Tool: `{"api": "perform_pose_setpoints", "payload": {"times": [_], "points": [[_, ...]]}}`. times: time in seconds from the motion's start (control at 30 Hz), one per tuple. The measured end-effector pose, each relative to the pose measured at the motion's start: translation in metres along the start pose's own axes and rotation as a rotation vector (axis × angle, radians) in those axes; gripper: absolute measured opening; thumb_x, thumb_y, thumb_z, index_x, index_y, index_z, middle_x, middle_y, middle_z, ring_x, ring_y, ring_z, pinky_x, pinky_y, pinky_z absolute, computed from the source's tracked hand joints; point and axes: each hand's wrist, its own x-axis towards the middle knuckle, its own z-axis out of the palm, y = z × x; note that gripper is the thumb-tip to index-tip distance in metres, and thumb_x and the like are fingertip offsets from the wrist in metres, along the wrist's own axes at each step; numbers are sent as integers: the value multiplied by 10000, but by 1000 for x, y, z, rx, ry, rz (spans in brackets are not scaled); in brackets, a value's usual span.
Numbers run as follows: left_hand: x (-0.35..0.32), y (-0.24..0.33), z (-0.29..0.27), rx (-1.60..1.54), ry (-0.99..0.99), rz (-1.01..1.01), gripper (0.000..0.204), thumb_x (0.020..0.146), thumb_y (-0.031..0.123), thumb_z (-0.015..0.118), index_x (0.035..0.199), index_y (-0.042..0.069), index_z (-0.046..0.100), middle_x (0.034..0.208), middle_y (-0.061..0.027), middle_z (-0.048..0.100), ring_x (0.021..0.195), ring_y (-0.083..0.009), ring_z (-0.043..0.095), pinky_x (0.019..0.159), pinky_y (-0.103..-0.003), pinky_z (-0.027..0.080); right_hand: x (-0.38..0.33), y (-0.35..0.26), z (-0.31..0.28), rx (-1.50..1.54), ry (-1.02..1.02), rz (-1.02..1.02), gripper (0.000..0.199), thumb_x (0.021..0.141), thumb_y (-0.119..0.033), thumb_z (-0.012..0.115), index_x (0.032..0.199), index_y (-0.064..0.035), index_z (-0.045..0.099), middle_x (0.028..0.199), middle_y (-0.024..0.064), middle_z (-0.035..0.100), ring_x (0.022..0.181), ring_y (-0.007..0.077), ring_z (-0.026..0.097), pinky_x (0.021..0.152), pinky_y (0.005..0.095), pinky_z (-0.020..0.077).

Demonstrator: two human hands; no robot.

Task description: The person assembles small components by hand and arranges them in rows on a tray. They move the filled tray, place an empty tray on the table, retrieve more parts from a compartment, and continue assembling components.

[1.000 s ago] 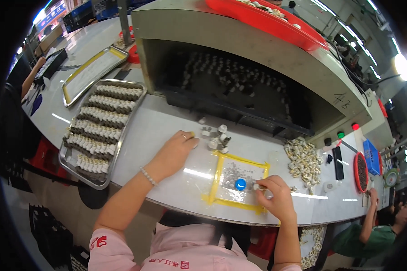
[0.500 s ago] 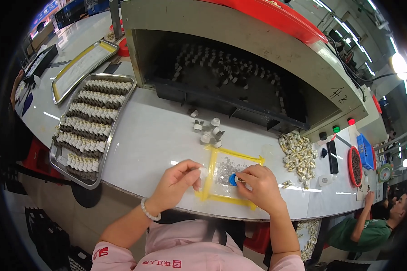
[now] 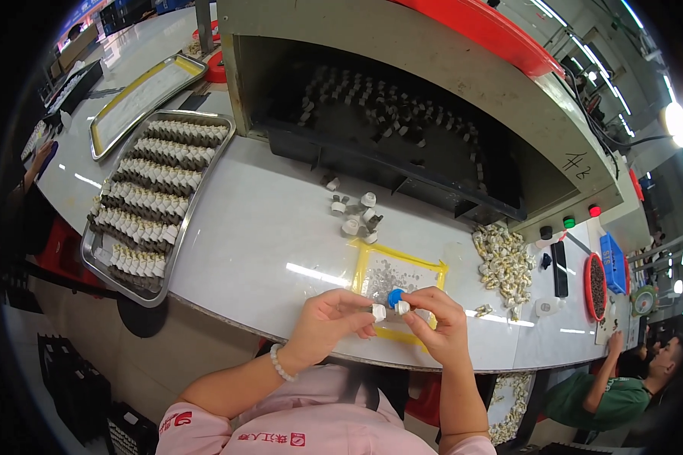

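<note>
My left hand (image 3: pixel 332 324) is closed, pinching a small white plastic part (image 3: pixel 378 312) between thumb and fingers. Just right of it, my right hand (image 3: pixel 437 321) grips another small white plastic part (image 3: pixel 402 307) at its fingertips. Against that second part is a round blue piece (image 3: pixel 395 297); whether the right hand holds it or it rests on the work sheet I cannot tell. Both hands are over the near side of a pale sheet (image 3: pixel 425 271) edged with yellow tape and spotted grey. Several white-and-grey parts (image 3: pixel 351 226) lie loose beyond the sheet.
At left stands a metal tray (image 3: pixel 91 258) with rows of white-and-grey parts. A metal box housing (image 3: pixel 508 68) with a black tray (image 3: pixel 341 168) spans the back. Gold-and-white parts (image 3: pixel 502 265) are heaped at right, near a red basket (image 3: pixel 596 287). A co-worker in green (image 3: pixel 607 390) sits right.
My left hand has moved right, bringing its white part beside the one in my right hand. The right hand's white part now shows more clearly. The whole view has shifted slightly.
</note>
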Motion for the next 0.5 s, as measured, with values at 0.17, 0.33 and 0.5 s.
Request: {"api": "perform_pose_setpoints", "payload": {"times": [0.17,0.33,0.5], "points": [[0,1,0,2,2,-19,202,868,-6,642,1070,-19,639,864,-114,680,764,-167,664,696,-272,546,4,-8,6,16,-28,-60,280,766,-1,698,1045,-2,689,899,104,654,806,204,632,732,288,495],[0,0,-1,-9,17,-29,200,870,-9,638,1070,-19,640,864,-110,681,750,-167,663,681,-272,544,2,-9,8,-26,-80,-59,272,778,-8,702,1049,1,692,905,110,653,810,212,632,723,289,496],[-1,-3,2,-20,16,0,160,880,-10,625,1039,-24,637,866,-113,680,734,-165,662,657,-273,543,1,-9,10,-4,-79,-64,259,785,-13,704,1044,-7,704,874,110,657,772,192,623,659,269,485]]}}
